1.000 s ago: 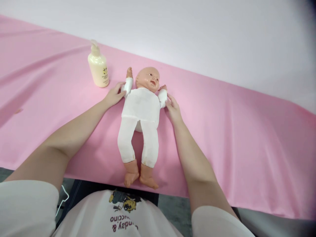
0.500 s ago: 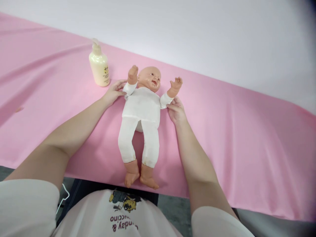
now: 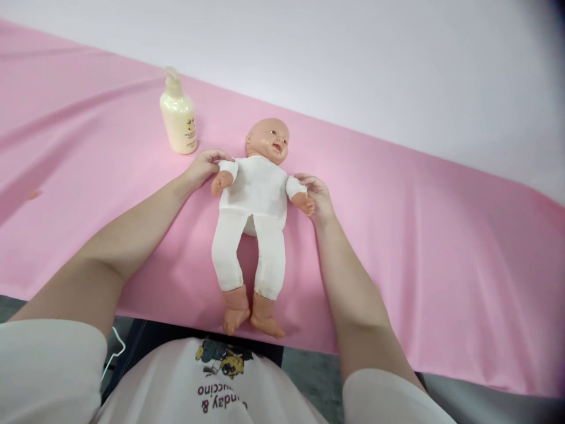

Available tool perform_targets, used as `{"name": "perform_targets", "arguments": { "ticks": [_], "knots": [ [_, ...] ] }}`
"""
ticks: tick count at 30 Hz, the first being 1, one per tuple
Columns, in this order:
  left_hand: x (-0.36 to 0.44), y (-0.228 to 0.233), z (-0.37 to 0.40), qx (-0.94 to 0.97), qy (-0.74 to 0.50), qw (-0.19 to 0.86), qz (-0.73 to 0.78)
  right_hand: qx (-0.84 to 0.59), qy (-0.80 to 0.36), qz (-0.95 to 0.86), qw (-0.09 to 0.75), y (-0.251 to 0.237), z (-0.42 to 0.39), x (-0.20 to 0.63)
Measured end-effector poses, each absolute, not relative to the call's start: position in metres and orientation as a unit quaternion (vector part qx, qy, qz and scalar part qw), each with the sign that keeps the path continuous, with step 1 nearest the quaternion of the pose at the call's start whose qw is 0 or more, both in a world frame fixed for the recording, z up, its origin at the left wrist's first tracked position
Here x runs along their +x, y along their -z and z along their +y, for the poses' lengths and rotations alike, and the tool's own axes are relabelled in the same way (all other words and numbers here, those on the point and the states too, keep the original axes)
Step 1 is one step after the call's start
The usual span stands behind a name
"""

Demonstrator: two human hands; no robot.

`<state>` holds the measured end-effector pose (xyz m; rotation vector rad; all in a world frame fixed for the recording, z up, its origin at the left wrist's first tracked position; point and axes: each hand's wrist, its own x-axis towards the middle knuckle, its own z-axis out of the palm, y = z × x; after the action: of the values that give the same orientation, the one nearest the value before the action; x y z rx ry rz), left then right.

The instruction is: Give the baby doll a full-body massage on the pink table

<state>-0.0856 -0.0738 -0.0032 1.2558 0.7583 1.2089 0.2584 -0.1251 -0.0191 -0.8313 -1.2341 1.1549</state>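
Observation:
A baby doll [image 3: 253,191] in white clothing lies on its back on the pink cloth, head away from me and bare feet toward me. My left hand [image 3: 210,164] is closed at the doll's arm on the left, its fingertips at the white sleeve near the shoulder. On the other side, my right hand [image 3: 316,191] grips the doll's other arm at the sleeve, fingers over the top. Both doll arms now point down and outward beside the torso. Parts of my fingertips are hidden by the doll's sleeves.
A cream pump bottle [image 3: 180,121] with a printed label stands behind my left hand. The pink cloth [image 3: 375,235] covers the table, with folds at left and right. A white surface [image 3: 353,59] lies behind it. The table's near edge runs just beyond my shirt.
The doll's two forearms have swung from pointing up beside its head to pointing down by its sides. My hands have shifted slightly with them; the bottle stays put.

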Motion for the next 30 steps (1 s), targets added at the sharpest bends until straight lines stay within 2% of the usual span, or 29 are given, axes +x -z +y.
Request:
{"name": "perform_targets", "arguments": {
  "ticks": [11,22,30],
  "knots": [
    [-0.0874,0.0052,-0.0725,0.576,-0.508,0.549,0.33,-0.357,-0.483,-0.562,0.568,0.017,-0.129,0.2552],
    [-0.0882,0.0019,-0.0797,0.654,-0.463,0.489,0.346,-0.396,-0.439,-0.656,0.469,0.016,-0.1291,0.2625],
    [-0.0904,0.0031,-0.0791,0.679,-0.455,0.472,0.33,-0.389,-0.451,-0.642,0.483,0.0179,-0.1292,0.2587]
  ]
}}
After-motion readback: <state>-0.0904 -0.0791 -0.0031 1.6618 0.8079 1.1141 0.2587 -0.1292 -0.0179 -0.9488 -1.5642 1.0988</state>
